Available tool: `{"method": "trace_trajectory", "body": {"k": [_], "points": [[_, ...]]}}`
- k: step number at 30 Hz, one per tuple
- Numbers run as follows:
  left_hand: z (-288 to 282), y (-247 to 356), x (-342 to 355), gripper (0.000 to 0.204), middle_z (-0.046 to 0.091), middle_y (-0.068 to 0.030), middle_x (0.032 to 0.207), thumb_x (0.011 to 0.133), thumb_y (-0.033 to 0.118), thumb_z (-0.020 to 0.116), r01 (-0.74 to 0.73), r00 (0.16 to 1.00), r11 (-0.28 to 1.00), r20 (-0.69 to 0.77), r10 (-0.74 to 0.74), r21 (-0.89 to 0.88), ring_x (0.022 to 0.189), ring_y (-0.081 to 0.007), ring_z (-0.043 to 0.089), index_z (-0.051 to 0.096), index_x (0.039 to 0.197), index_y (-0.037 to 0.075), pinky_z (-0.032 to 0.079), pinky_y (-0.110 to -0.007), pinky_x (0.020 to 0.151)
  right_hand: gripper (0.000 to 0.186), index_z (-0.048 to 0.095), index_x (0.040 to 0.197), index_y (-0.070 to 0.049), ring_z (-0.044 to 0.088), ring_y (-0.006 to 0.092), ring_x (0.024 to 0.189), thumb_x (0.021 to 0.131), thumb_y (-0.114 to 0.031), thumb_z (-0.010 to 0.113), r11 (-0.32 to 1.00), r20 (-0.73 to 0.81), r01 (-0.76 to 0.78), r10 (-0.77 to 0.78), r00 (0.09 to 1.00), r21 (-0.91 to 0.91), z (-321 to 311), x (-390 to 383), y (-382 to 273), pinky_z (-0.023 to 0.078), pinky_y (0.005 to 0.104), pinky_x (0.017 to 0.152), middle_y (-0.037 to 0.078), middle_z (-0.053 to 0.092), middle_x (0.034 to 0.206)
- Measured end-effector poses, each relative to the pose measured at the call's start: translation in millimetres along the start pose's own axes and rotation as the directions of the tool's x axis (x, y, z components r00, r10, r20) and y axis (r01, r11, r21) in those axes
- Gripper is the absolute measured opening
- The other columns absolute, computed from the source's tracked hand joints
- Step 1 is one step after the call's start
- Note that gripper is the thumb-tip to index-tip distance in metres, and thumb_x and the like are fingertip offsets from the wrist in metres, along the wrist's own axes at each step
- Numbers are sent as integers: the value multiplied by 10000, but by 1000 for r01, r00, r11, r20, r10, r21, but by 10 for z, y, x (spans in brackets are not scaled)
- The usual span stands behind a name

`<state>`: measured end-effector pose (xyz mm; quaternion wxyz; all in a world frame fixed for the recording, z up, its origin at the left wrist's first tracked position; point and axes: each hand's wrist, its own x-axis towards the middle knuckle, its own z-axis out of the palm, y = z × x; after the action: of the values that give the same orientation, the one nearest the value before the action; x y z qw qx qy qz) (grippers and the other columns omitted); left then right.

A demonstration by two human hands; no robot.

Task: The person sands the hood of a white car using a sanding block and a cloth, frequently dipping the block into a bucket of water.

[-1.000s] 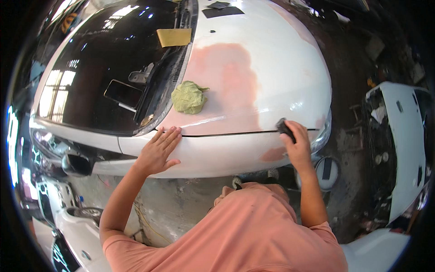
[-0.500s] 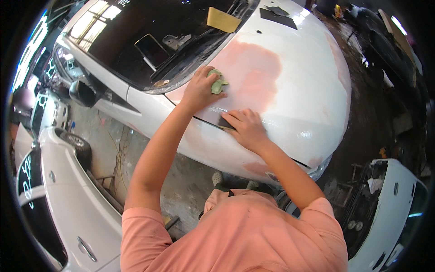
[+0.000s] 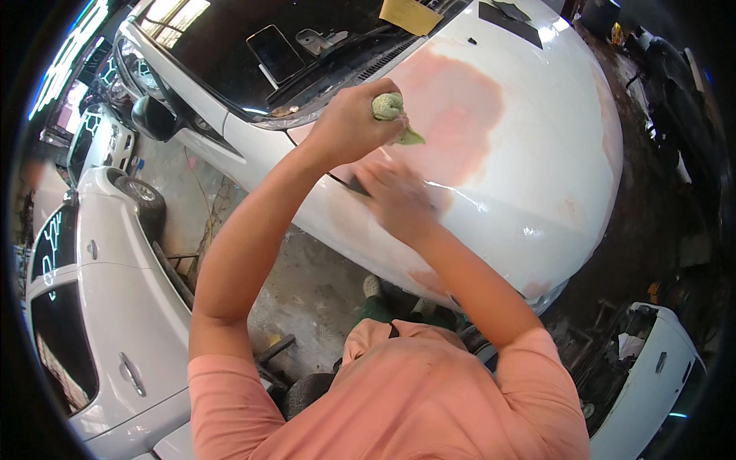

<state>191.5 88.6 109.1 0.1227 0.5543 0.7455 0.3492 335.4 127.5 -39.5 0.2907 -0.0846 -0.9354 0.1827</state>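
My left hand [image 3: 353, 123] is wrapped round a crumpled pale green cloth [image 3: 389, 107], held over the white car's hood [image 3: 548, 176] near the windshield corner. Below it, my right hand [image 3: 395, 195], smeared by motion, presses a dark block [image 3: 358, 186], mostly hidden under its fingers, on the hood along the seam at the fender. Patchy pink areas [image 3: 460, 107] mark the paint around both hands.
A yellow sheet [image 3: 406, 15] and dark sheets [image 3: 517, 27] lie at the hood's far edge. A phone [image 3: 277, 54] rests by the windshield. Another white car [image 3: 115, 322] stands at left, a detached white panel [image 3: 652, 368] at lower right. A black mirror [image 3: 153, 119] juts out.
My left hand went from lying flat by the fender seam to lifting the green cloth. My right hand moved leftward with the dark block, toward the windshield corner. The view has shifted.
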Motion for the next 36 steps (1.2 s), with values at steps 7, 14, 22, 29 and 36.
{"method": "trace_trajectory", "body": {"k": [7, 14, 22, 29, 36], "points": [[-72, 128, -233, 249, 743, -92, 897, 931, 205, 796, -48, 999, 991, -15, 46, -126, 830, -159, 680, 684, 1060, 24, 567, -343, 806, 432, 712, 1309, -102, 645, 310, 1148, 907, -247, 780, 999, -58, 44, -44, 997, -7, -396, -541, 306, 517, 468, 1014, 59, 716, 1282], [-117, -224, -396, 265, 731, -86, 904, 943, 182, 803, 29, 982, 1000, -188, -28, 1, 815, -190, 685, 673, 1127, 42, 569, -361, 797, 397, 680, 1332, -101, 647, 341, 1200, 982, -288, 704, 992, 250, -124, 126, 960, -21, 147, 410, -135, 497, 532, 1038, 112, 699, 1309], [-385, -1541, -909, 324, 662, -153, 1241, 919, 137, 849, 76, 649, 981, -756, 86, 177, 1163, -310, 647, 670, 1181, 65, 516, -403, 1030, 460, 680, 1347, -106, 621, 343, 1153, 915, -231, 778, 998, 33, 56, -55, 998, -37, -253, -298, 166, 490, 505, 1019, 64, 705, 1303], [71, -1914, -598, 385, 626, -142, 1348, 867, 137, 856, 133, 466, 894, -824, 324, 427, 1306, -402, 567, 672, 1205, 130, 407, -565, 1176, 462, 661, 1369, -112, 611, 360, 1165, 922, -168, 759, 1000, 48, 26, -27, 998, 14, 150, 594, -293, 493, 511, 1030, 70, 690, 1340], [87, -1909, -638, 421, 618, -147, 1384, 862, 120, 876, 145, 445, 912, -848, 287, 385, 1341, -391, 549, 679, 1234, 134, 417, -501, 1158, 519, 692, 1379, -82, 615, 349, 1063, 880, -159, 813, 998, 63, 63, -61, 996, -24, -409, -577, 168, 502, 480, 962, 90, 703, 1332]]}}
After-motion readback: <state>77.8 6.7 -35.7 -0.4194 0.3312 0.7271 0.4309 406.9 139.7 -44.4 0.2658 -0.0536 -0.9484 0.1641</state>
